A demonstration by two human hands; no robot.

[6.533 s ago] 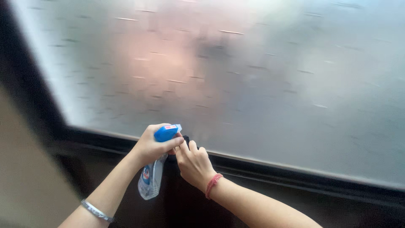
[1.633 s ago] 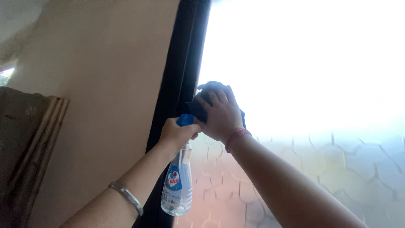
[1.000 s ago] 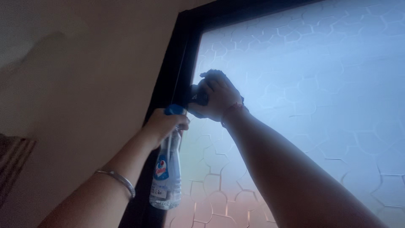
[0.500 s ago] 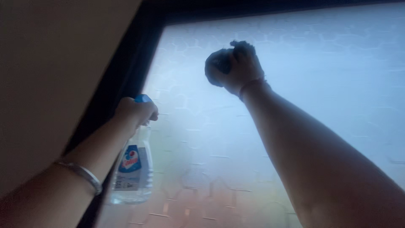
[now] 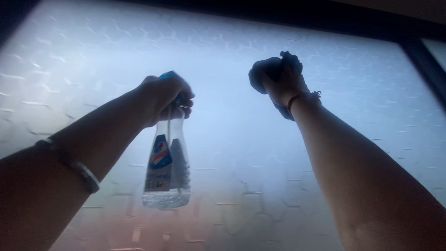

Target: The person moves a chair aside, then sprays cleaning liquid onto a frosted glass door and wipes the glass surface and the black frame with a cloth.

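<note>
Left hand point(image 5: 163, 96): fingers wrapped around the neck of a clear spray bottle point(image 5: 167, 162), hanging upright before the frosted window pane point(image 5: 223, 60).
Right hand point(image 5: 282, 80): fingers bunched on a dark cloth point(image 5: 265, 69), near the pane's top edge.

A frosted, pebble-patterned window pane point(image 5: 232, 56) fills the frame, glowing pale blue. A dark frame point(image 5: 325, 18) crosses the top and upper right.

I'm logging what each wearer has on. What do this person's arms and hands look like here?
Both forearms are bare, with no sleeves or gloves in view. The left hand has a silver metal bangle further down the forearm. The right hand has a thin red thread band at the wrist, with a small knot or frayed end at its side. No rings or watch can be made out.
</note>
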